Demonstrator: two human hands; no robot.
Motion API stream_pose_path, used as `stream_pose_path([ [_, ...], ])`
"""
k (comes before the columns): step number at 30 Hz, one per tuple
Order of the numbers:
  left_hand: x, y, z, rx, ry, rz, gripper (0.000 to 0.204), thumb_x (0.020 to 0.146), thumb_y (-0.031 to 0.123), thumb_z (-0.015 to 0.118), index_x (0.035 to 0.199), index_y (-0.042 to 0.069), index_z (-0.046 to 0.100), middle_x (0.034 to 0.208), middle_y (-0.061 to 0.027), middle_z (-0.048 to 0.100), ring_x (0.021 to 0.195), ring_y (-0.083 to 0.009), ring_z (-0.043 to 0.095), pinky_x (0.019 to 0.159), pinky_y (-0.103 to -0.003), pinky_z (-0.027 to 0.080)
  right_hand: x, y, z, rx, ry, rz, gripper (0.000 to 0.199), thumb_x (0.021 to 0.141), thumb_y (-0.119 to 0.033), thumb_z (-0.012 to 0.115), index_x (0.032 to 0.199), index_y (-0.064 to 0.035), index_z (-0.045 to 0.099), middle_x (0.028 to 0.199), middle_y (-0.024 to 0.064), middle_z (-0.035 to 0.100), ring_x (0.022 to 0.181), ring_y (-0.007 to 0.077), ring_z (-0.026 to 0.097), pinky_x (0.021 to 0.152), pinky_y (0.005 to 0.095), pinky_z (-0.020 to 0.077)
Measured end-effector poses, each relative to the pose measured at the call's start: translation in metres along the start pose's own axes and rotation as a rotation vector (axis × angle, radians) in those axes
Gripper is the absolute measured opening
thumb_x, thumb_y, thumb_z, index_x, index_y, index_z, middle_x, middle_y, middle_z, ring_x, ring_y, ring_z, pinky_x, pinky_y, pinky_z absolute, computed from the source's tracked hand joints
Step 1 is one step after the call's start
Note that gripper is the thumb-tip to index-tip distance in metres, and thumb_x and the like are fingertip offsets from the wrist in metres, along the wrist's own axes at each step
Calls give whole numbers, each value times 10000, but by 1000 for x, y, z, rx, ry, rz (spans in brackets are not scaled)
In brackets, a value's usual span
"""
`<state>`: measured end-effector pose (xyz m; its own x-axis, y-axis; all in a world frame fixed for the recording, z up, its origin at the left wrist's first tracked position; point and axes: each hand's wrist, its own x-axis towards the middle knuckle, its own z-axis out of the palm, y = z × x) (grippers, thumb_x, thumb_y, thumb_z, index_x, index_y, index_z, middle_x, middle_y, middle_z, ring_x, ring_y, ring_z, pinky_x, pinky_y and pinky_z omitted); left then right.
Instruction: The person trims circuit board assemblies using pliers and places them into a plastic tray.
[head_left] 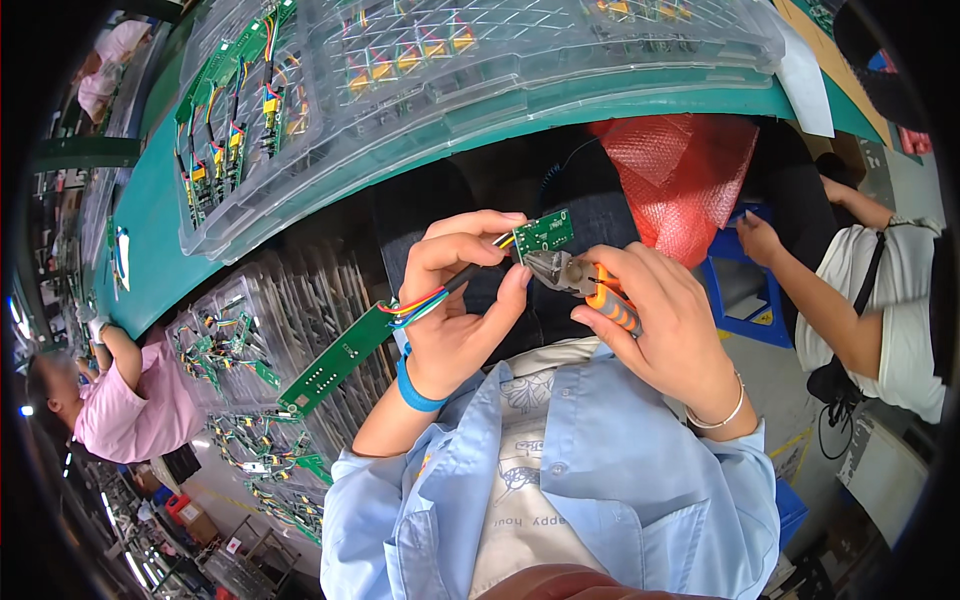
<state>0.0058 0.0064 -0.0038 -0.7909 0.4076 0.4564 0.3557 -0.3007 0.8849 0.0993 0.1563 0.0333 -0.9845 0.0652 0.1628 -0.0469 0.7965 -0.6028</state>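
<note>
Between the thumb and fingers of my left hand (450,290) is a small green circuit board (543,233), held up over my lap. A wire cable (459,280) with a black sleeve runs from it through my hand and fans into coloured wires (418,308). Those wires join a long green circuit board (335,362) hanging beside my left wrist. My right hand (665,325) is closed round the orange and grey handles of cutting pliers (560,271). The pliers' jaws touch or nearly touch the small board's lower edge; whether they grip anything there I cannot tell.
Clear plastic trays (400,110) with wired boards stand on the green table (150,260) ahead. More trays of boards (270,400) are stacked at my left. Red bubble wrap (680,180) hangs off the table edge. Co-workers sit left, in a pink top (145,405), and right, in white (890,310).
</note>
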Motion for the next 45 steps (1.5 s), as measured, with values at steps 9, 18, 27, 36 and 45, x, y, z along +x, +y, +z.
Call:
stream_pose_path([
  [9,0,1,0,-20,-15,-12,381,672,-117,581,960,26,377,1005,-182,505,901,-241,544,756,-287,468,-1,4,-2,-9,-41,8,343,686,-177,653,963,-29,514,760,66,518,616,185,467,587,264,383],
  [18,5,7,-3,-351,81,-315,493,690,-157,535,1079,44,309,1014,-186,489,905,-224,536,778,-286,463,7,21,8,534,174,136,309,743,-84,601,1020,-37,473,808,40,525,609,129,460,571,220,384],
  [27,30,41,-31,-303,-15,-334,557,660,-131,526,1134,54,298,954,-147,500,789,-157,517,668,-226,447,12,17,19,1151,-63,271,278,780,-23,542,1042,-32,449,820,44,513,690,82,449,624,181,370],
  [36,180,104,-92,832,-202,-232,345,665,17,527,1001,65,464,781,-60,521,624,-85,501,522,-169,401,13,27,46,1138,-107,256,271,795,-23,524,1053,-32,444,824,39,501,708,81,449,648,173,364],
  [45,220,57,-94,840,-484,-662,112,732,126,560,757,24,520,672,-70,536,556,-120,565,487,-194,458,-1,45,52,1103,-87,288,263,803,-35,519,1057,-35,447,825,35,493,709,81,449,653,173,362],
])
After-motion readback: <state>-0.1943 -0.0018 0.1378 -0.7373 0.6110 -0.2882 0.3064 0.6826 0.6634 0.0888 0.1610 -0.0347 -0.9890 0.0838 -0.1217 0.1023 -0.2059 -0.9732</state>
